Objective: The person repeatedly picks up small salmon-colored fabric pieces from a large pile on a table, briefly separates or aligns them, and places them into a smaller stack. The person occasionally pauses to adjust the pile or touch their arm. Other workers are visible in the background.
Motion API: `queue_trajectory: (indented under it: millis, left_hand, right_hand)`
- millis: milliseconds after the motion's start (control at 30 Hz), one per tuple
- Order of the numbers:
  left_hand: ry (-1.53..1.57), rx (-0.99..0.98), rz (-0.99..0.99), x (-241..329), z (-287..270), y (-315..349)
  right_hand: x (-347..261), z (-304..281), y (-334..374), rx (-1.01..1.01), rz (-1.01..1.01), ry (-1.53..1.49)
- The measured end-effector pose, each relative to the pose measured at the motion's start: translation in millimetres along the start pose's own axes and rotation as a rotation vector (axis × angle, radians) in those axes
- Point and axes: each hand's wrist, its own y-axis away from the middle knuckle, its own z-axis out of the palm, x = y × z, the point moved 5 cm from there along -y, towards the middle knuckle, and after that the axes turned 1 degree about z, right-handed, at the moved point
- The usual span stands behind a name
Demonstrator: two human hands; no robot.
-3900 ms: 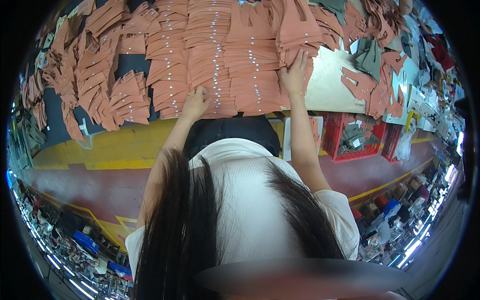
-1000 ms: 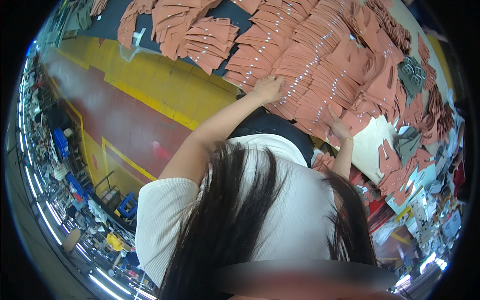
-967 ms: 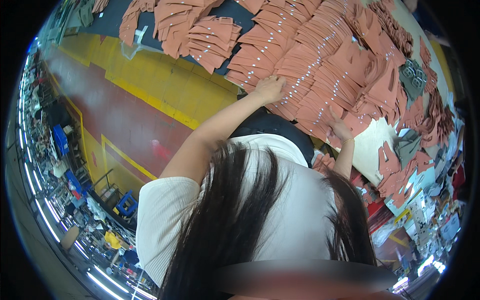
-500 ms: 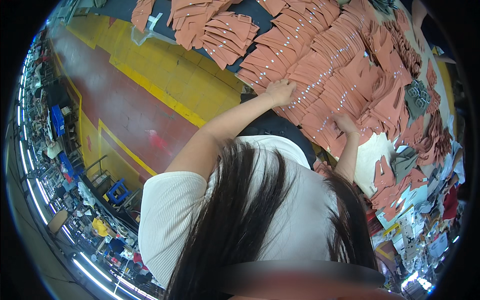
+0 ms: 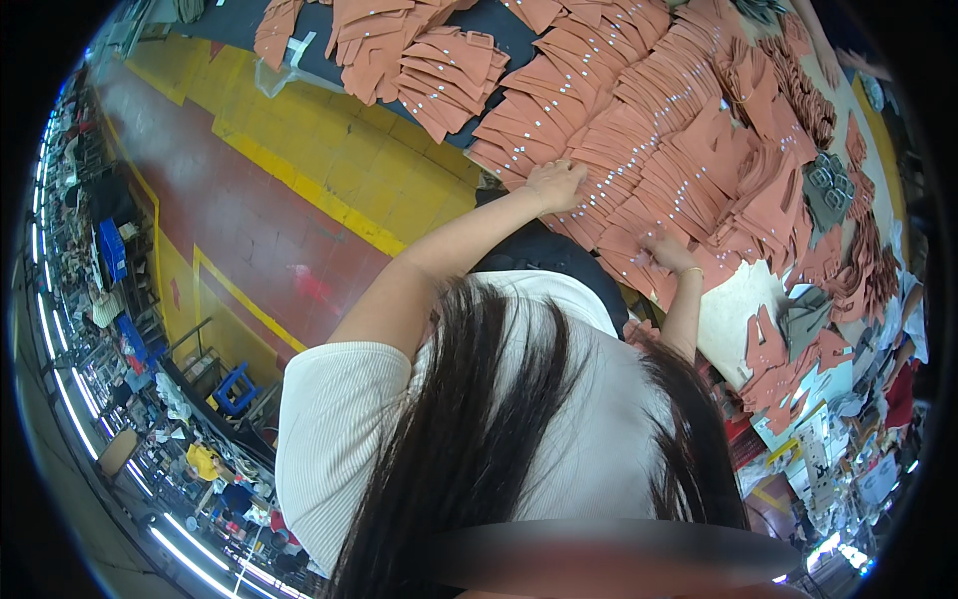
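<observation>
Overlapping rows of orange-brown cut fabric pieces (image 5: 619,130), dotted with small white stickers, cover the table in front of me. My left hand (image 5: 557,187) rests on the near left edge of these rows, palm down, its fingers reaching forward over the pieces. Nothing shows in its grasp. Closer to me and further right, my right hand (image 5: 667,250) is over the lower ends of the fanned pieces. Its fingers are smeared by motion, so whether they pinch a piece is hidden.
Dark green pieces (image 5: 828,190) and a pale sheet (image 5: 743,304) lie at the right. More orange pieces (image 5: 449,80) sit on a dark surface at the far left. Another person's arm (image 5: 820,50) reaches in at the far right. A yellow and red floor (image 5: 289,170) stretches left.
My right hand has shifted slightly left over the pieces. My left hand stays nearly in place on the rows. Another person's arm shows more at the far right.
</observation>
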Motion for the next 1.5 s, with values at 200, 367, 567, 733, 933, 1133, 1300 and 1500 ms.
queue_trajectory:
  millis: [200,367,567,733,933,1133,1300,1500]
  left_hand:
    - [-0.006,-0.018,-0.001,-1,1,-2]
    - [0.009,-0.003,0.013,-2,1,-2]
    - [-0.011,-0.015,0.008,-1,1,-2]
    - [0.042,0.092,0.114,1,-6,14]
    - [0.206,0.488,0.183,-38,-67,45]
    - [0.179,1.164,-0.064,-136,-196,90]
    - [0.139,1.190,-0.047,-170,-246,87]
    - [-0.043,1.241,0.106,-162,-263,56]
  right_hand:
    - [1,23,-4,-0.015,0.129,-0.003]
    - [2,35,-7,0.017,0.166,0.061]
    - [-2,37,-3,0.028,0.143,0.096]
    - [-3,37,-3,0.017,0.131,0.106]
    - [-1,39,-4,0.042,0.120,0.120]
    - [2,42,-4,0.070,0.138,0.122]
    - [4,45,-5,0.078,0.163,0.073]
    - [8,48,-7,0.117,0.178,0.039]
